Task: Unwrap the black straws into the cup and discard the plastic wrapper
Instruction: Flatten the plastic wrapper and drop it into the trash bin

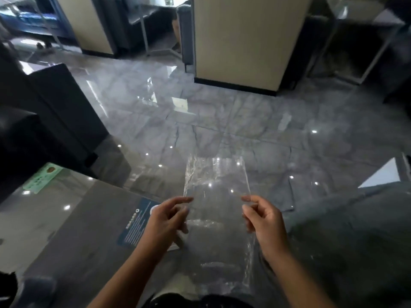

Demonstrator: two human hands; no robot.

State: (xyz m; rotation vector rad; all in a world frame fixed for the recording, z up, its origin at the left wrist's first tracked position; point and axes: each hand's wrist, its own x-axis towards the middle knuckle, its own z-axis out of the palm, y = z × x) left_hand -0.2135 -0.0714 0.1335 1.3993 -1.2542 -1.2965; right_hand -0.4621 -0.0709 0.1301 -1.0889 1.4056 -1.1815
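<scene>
A clear plastic wrapper [216,196] hangs stretched between my two hands, above the floor and in front of my body. It looks empty; no black straws show inside it. My left hand [166,221] pinches its left edge with the fingertips. On the right edge, my right hand [264,221] grips with thumb and forefinger. The wrapper runs from about chest height down toward the bottom of the view. No cup can be seen, though a dark rounded shape [200,301] sits at the bottom edge, too cut off to identify.
A grey glossy table [73,230] lies at the lower left with a dark blue card [138,223] and a green sticker [42,178] on it. A black sofa [44,121] stands to the left. Polished marble floor [244,121] spreads ahead. Beige partition [242,41] at the back.
</scene>
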